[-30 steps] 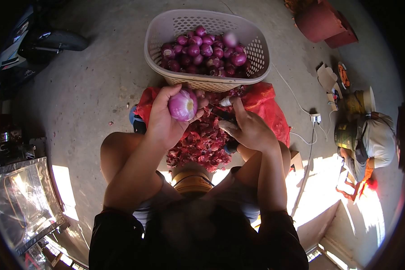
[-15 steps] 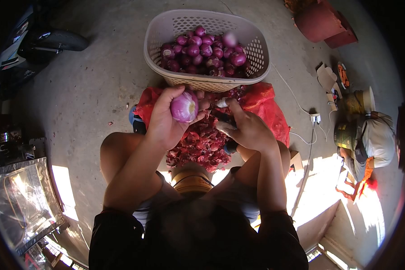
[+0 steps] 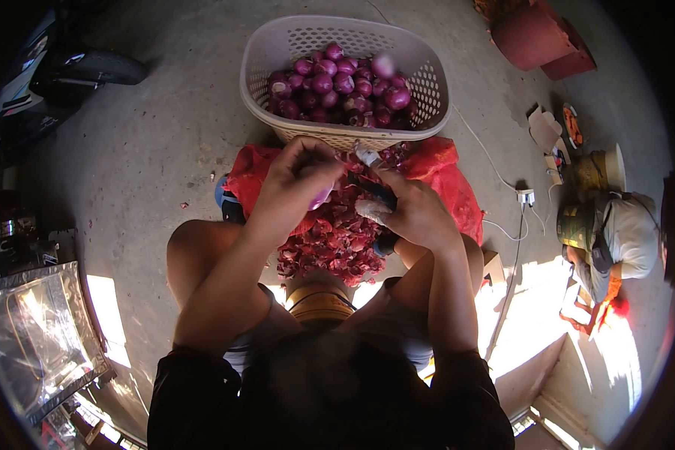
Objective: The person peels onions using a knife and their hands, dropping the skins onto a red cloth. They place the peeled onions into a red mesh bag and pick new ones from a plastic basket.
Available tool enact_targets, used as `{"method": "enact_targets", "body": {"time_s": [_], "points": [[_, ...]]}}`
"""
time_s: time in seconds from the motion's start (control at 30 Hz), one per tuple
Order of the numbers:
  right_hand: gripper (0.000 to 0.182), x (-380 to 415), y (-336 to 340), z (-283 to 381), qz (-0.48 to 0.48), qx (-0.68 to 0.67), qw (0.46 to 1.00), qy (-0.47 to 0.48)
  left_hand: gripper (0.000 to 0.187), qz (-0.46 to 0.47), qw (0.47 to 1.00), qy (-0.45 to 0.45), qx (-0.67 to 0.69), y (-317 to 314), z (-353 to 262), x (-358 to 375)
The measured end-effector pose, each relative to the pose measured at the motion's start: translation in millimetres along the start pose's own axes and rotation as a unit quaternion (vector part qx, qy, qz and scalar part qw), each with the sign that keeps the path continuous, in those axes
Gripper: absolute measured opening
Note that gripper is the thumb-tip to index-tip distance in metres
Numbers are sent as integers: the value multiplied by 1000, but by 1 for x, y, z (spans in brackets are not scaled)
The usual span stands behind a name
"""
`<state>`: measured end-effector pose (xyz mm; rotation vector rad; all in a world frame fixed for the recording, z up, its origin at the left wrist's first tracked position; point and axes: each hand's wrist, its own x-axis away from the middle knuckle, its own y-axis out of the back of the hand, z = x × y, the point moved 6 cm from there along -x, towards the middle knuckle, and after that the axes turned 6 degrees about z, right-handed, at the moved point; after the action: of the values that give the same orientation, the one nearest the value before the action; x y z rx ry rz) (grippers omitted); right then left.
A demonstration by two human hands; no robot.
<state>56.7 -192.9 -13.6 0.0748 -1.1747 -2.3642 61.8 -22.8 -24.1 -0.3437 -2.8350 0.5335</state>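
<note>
My left hand (image 3: pixel 300 176) is closed around a red onion (image 3: pixel 321 198), with its back turned up so that only a purple strip of the onion shows. Close on its right, my right hand (image 3: pixel 412 206) has white wrapping on the thumb and a finger. It grips what looks like a knife (image 3: pixel 375 189) by a dark handle; the blade cannot be made out. Below both hands lies a heap of red onion skins (image 3: pixel 330 244) on a red mesh sack (image 3: pixel 450 191). Just beyond stands a perforated plastic basket (image 3: pixel 247 82) holding several peeled onions (image 3: pixel 326 67).
A motorcycle wheel (image 3: pixel 112 67) is at far left. On the right are red tubs (image 3: pixel 532 37), an extension socket (image 3: pixel 526 196) with trailing cables, and another person (image 3: pixel 630 232) beside a bucket (image 3: pixel 611 166). A yellow container (image 3: pixel 319 304) shows between my legs.
My left hand has rolled over, turning the onion from plainly visible to mostly hidden under the fingers. The right hand has shifted slightly, its wrapped finger pointing more toward the basket.
</note>
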Motion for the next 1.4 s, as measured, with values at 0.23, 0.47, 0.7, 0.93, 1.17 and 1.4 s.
{"method": "enact_targets", "body": {"time_s": [0.23,0.47,0.7,0.93,1.17,1.4], "points": [[77,1,-5,9,2,52,998,36,63,-79,850,-139,-501,-11,-13,-4],[73,5,-5,10,9,61,997,52,54,-80,850,-148,-500,-2,5,-20],[67,8,-1,3,-4,34,998,46,31,-62,887,-141,-434,13,0,-25],[58,9,3,4,-5,-129,991,26,31,-36,996,-7,-81,26,4,-31],[45,6,-4,-3,5,-18,1000,17,33,-65,997,9,34,43,30,-61],[42,0,-4,3,11,-37,999,24,28,-93,992,16,79,58,64,-91]]}}
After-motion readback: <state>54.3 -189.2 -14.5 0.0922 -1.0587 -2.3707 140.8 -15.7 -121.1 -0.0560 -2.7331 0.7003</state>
